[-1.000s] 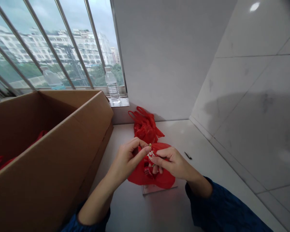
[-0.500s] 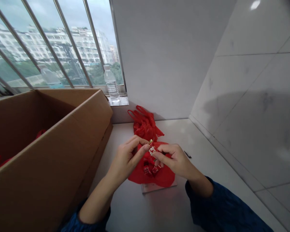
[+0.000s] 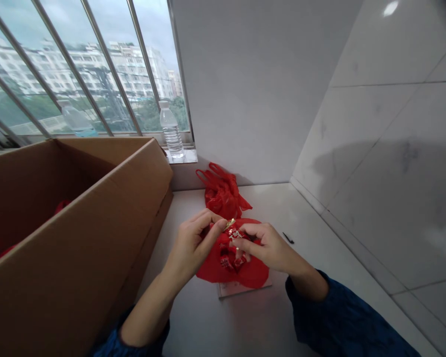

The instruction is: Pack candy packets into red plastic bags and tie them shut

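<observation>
Head-worn camera, looking forward and down from the person's own eye line: the left hand and right hand sit close, low in the centre of the frame, over the desk. The wide lens also takes in a window at upper left, a box at near left, and a tiled wall at right.

Glossy red plastic bag; matt corrugated cardboard box
</observation>
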Demonstrator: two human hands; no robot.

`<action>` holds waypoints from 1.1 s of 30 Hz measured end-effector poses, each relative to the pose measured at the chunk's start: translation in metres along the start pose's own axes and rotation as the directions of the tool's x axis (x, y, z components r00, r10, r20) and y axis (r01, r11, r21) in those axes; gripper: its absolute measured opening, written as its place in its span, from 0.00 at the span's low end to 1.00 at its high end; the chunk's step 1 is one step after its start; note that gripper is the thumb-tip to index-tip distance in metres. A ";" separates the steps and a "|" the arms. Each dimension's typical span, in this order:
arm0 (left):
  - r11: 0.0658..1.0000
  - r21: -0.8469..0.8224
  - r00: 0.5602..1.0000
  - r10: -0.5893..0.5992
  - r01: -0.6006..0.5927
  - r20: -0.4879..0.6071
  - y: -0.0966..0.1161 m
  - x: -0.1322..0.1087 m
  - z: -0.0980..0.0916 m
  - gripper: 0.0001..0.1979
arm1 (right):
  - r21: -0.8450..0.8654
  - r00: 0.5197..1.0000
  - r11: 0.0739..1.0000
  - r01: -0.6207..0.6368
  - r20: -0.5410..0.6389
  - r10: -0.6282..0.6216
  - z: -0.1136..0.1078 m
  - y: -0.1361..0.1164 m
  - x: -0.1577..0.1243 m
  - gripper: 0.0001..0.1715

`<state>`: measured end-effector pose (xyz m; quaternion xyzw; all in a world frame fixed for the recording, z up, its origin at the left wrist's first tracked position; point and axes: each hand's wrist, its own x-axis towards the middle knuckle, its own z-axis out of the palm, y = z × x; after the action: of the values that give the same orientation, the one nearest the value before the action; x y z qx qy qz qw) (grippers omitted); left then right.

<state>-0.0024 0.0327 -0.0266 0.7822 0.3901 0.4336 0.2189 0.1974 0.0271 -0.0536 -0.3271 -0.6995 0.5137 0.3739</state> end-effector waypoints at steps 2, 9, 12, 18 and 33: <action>1.000 -0.006 0.999 -0.022 0.023 0.030 0.001 0.001 -0.001 0.12 | 0.024 1.000 1.000 -0.008 -0.003 0.008 -0.001 0.000 0.000 0.16; 1.000 -0.005 0.998 -0.024 0.024 0.061 -0.001 0.001 -0.001 0.14 | 0.047 0.999 0.998 -0.031 -0.012 0.031 -0.001 0.003 0.000 0.16; 1.000 0.000 0.998 -0.015 0.015 0.061 -0.004 0.000 -0.001 0.11 | 0.001 0.999 1.000 -0.023 -0.033 0.023 -0.001 0.003 0.000 0.17; 0.999 -0.013 0.998 0.042 -0.042 0.048 -0.007 0.002 -0.003 0.05 | 0.025 0.999 0.999 -0.035 -0.035 0.036 -0.001 0.009 0.002 0.20; 0.990 -0.086 0.992 -0.117 0.114 -0.039 -0.011 -0.001 -0.001 0.09 | 0.300 0.992 0.954 -0.022 -0.111 0.058 0.002 0.009 0.004 0.11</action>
<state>-0.0077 0.0387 -0.0338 0.7387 0.4209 0.4533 0.2677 0.1941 0.0319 -0.0621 -0.3109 -0.5837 0.6005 0.4495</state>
